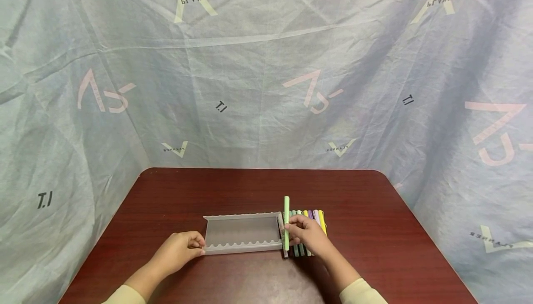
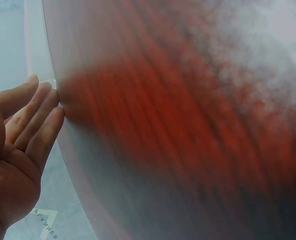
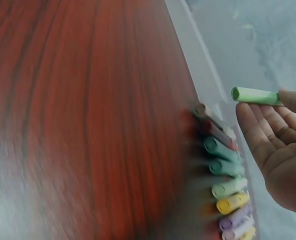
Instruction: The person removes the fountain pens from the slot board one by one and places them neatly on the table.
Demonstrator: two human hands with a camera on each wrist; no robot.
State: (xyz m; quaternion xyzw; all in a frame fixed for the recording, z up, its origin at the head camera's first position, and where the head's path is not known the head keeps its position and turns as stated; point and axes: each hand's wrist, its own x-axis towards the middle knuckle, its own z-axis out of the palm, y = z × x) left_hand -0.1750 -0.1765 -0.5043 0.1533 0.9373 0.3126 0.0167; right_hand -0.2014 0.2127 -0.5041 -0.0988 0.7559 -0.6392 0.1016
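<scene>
A light green marker is pinched between the thumb and fingers of my right hand. It is above the left end of a row of markers, whose colours include brown, green, yellow and purple. Left of the row lies a translucent grey plastic marker case with scalloped notches along its long edges. My left hand pinches the case's near left corner; in the left wrist view the fingers are fairly straight against that corner. What lies beneath the row is partly hidden by my right hand.
The dark red wood-grain table has rounded far corners. Grey printed cloth hangs behind it and at both sides. Glare and blur cover part of the tabletop in the left wrist view.
</scene>
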